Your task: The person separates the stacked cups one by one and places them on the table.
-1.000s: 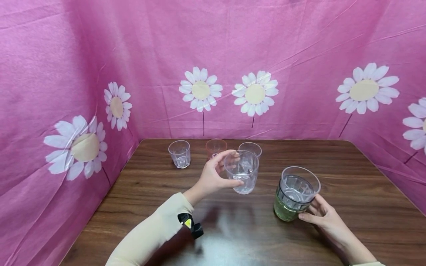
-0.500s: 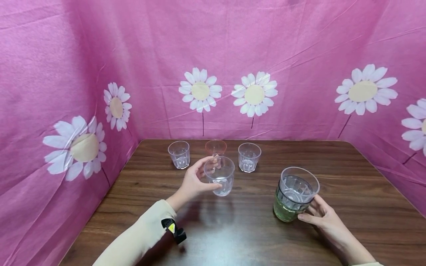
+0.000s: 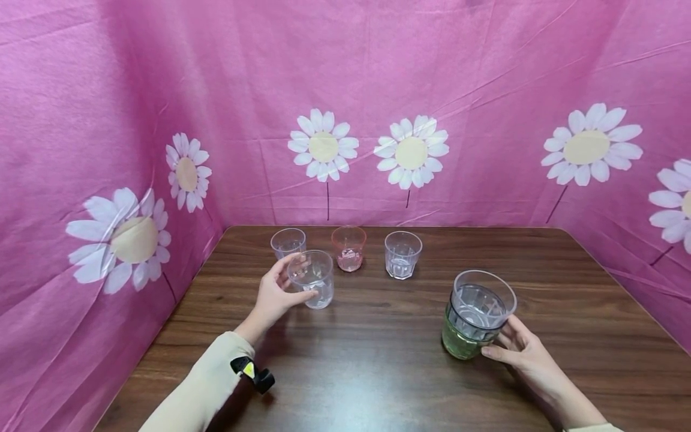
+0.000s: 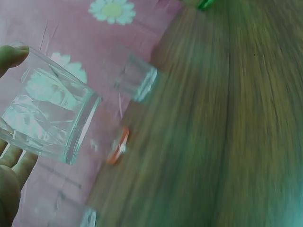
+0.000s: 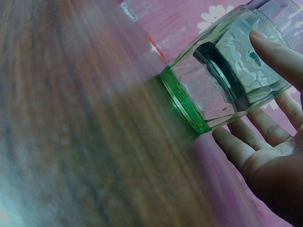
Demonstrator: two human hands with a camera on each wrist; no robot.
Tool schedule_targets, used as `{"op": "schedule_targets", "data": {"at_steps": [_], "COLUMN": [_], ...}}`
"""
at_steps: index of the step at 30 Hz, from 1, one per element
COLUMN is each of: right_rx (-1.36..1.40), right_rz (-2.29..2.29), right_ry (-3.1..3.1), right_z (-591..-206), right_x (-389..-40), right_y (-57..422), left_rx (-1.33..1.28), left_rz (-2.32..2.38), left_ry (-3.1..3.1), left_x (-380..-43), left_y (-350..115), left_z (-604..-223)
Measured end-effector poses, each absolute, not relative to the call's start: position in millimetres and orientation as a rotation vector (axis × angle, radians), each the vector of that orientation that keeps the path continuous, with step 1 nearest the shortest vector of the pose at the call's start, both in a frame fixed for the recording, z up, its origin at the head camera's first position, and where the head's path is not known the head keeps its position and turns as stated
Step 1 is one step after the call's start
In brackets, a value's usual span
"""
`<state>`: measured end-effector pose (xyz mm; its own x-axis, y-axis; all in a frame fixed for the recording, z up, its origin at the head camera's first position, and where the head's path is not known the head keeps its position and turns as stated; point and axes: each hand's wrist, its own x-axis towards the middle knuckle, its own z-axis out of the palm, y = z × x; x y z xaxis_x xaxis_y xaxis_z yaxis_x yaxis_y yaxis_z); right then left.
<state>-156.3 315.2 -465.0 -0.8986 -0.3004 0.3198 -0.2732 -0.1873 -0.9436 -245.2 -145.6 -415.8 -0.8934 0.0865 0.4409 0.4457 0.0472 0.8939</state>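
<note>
The right fingers (image 3: 499, 355) grasp a green cup (image 3: 460, 346) from its side, a grey cup (image 5: 222, 78) and a clear cup (image 3: 488, 293) nested inside it. Farther off, the left fingers (image 3: 300, 297) grasp a see-through cup (image 3: 315, 282) above the tabletop (image 3: 378, 336); beyond them stands a pink cup (image 3: 349, 258) between a colourless cup (image 3: 281, 243) and a faceted cup (image 3: 402, 261).

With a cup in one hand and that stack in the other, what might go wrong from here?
The left hand holds a clear cup that overlaps the leftmost back cup in the head view; it might bump that one. The right hand holds the nested stack from one side, so it could tip or slip if the grip loosens.
</note>
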Motion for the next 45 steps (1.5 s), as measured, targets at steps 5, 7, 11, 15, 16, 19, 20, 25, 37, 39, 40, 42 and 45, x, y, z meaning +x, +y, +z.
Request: {"op": "schedule_targets", "data": {"at_steps": [5,7,11,15,16,19,20,25,37,39,40,42,45], "right_rx": [-0.704,-0.701,-0.699,-0.706,-0.709,-0.722,-0.719,-0.684,-0.656,-0.651,-0.65,-0.651,-0.662], "right_rz": [-2.305,-2.302,-2.304,-2.312,-2.316,-2.321,-2.322,-2.307,-2.275,-2.268,-2.264,-2.261,-2.266], "right_ry": [1.987,1.992,1.998,1.986,1.979,1.964,1.965,1.996,2.033,2.046,2.051,2.055,2.042], "right_z": [-465.7,-466.1,-466.7,-466.7,-466.7,-466.8,-466.7,-466.3,-462.2,-462.4,-462.5,-462.9,-463.4], "right_x": [-156.5,-156.5,-156.7,-156.4,-156.3,-156.1,-156.0,-154.8,-154.3,-154.3,-154.3,-154.5,-154.7], "right_y": [314.9,315.1,315.3,315.0,314.8,314.9,314.9,315.5,316.9,316.7,316.6,316.6,316.5], "left_rx": [-0.38,-0.333,-0.289,-0.22,-0.201,-0.147,-0.133,-0.098,-0.107,-0.108,-0.11,-0.118,-0.128], "left_rz": [-1.864,-1.856,-1.859,-1.856,-1.851,-1.85,-1.852,-1.882,-1.963,-1.972,-1.978,-1.988,-1.976], "left_ry": [-2.126,-2.137,-2.129,-2.139,-2.146,-2.164,-2.168,-2.17,-2.154,-2.144,-2.139,-2.138,-2.148], "left_x": [-244.5,-244.4,-244.1,-243.6,-243.2,-242.0,-241.5,-240.0,-238.5,-238.4,-238.4,-237.7,-237.3], "left_y": [-167.0,-174.3,-187.1,-197.3,-199.5,-204.9,-206.3,-210.4,-209.1,-208.9,-209.0,-209.2,-210.3], "left_z": [-423.6,-427.3,-433.2,-437.3,-437.9,-439.8,-440.3,-442.7,-444.6,-445.2,-445.3,-444.9,-442.8]}}
